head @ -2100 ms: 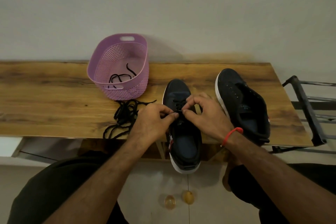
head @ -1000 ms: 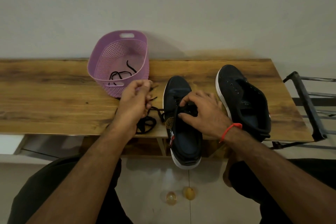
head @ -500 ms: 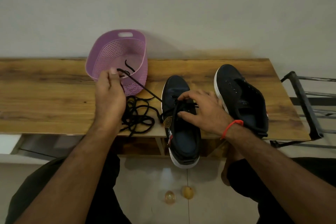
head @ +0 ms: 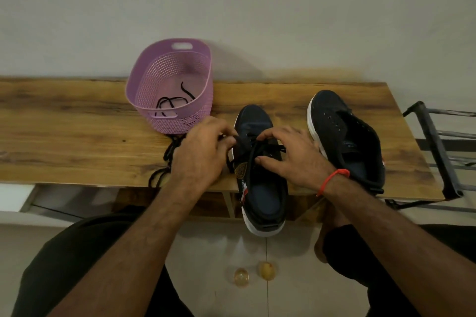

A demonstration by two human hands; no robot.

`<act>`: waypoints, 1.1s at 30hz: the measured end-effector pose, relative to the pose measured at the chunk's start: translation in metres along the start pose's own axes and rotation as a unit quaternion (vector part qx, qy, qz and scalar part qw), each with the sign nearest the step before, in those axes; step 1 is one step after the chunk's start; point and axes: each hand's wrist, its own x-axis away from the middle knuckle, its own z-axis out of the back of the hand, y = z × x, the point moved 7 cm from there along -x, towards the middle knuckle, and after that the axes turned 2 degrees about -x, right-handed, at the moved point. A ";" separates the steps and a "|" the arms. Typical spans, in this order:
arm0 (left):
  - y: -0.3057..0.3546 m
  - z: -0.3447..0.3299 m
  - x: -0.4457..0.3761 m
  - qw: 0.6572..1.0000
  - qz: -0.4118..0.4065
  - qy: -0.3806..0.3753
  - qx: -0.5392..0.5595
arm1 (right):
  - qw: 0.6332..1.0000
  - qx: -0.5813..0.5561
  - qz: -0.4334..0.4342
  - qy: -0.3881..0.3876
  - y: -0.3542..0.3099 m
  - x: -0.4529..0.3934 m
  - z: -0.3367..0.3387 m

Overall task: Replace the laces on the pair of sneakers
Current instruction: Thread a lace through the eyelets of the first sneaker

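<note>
Near sneaker: a dark sneaker with a white sole lies toe away from the person, its heel hanging over the front edge of the tabletop; a black lace crosses its upper eyelets.
Left hand: the left hand sits just beside the sneaker's left flank, fingers curled in at the lace by the eyelets; it appears to pinch the lace, though the fingertips are partly hidden.
Right hand: the right hand lies over the sneaker's right side, fingers bent down onto the laced part and thumb against the tongue area, pressing rather than closing round anything; a red thread band circles its wrist.
Loose lace: the rest of the black cord lies in a tangle on the tabletop, left of the left hand and partly under it.
Second sneaker: the other dark sneaker lies to the right of the right hand, near it, angled, with bare eyelets and no lace showing.
Basket: a purple perforated basket stands behind the left hand, near the back edge, with another black lace inside.
Surface: a wood-grain tabletop set against a plain pale wall.
Surroundings: a dark metal frame stands at the right end; a pale tiled floor lies below, with two small yellowish objects on it between the person's dark-clothed legs.
</note>
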 end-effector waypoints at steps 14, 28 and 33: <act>0.010 -0.026 0.008 0.988 -0.022 -0.154 -0.001 | 1.000 -0.005 0.002 -0.017 -0.001 -0.001 -0.001; -0.023 0.003 -0.004 0.989 0.101 -0.059 0.088 | 0.999 -0.039 -0.018 -0.021 0.001 0.001 0.000; -0.027 0.011 -0.005 0.970 0.132 -0.049 0.198 | 0.998 -0.051 -0.019 -0.015 -0.003 0.001 0.003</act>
